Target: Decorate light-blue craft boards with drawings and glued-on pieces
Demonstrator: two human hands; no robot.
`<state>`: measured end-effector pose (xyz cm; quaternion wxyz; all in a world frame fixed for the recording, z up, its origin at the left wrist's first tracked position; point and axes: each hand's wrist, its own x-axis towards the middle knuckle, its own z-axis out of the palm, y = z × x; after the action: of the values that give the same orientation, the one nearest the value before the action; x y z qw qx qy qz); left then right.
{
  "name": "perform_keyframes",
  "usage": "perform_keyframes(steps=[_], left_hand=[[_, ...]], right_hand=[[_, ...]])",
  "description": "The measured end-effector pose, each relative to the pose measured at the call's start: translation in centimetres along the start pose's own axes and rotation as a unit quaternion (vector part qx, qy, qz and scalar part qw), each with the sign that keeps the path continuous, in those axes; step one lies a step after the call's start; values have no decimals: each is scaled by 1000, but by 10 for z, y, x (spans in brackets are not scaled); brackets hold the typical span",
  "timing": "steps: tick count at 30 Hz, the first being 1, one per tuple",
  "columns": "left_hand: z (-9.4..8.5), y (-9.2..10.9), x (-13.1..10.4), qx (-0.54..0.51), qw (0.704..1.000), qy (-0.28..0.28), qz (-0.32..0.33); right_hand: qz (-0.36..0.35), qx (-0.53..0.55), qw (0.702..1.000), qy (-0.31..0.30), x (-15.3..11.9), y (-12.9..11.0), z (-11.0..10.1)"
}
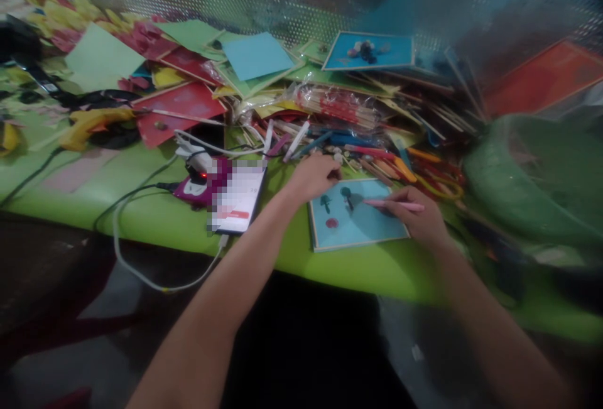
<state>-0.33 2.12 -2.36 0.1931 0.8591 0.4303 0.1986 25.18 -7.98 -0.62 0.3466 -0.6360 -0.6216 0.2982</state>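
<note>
A light blue card [362,227] with pale strips along its edges lies on the green table in front of me. Two small dark green tree shapes and a red round patch show on its left part. My right hand [421,214] pinches a pink pen [400,205], its tip over the middle of the card. At the card's upper left edge, my left hand [315,175] rests with its fingers curled in; anything inside them is hidden. Just beyond that hand lie several markers [296,141].
A phone [240,198] on a white cable lies left of my left forearm, by a purple power strip [195,190]. A yellow glue gun [97,123] is farther left. Coloured cards, sticks and plastic bags are heaped behind. At right stands a green basin [532,176].
</note>
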Motion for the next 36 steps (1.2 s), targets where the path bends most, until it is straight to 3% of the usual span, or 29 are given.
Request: perform_keyframes(steps=[36], left_hand=[[-3,2,0,-5,1000,-11,-6]], right_hand=[[10,37,999,3,0,-4,-3]])
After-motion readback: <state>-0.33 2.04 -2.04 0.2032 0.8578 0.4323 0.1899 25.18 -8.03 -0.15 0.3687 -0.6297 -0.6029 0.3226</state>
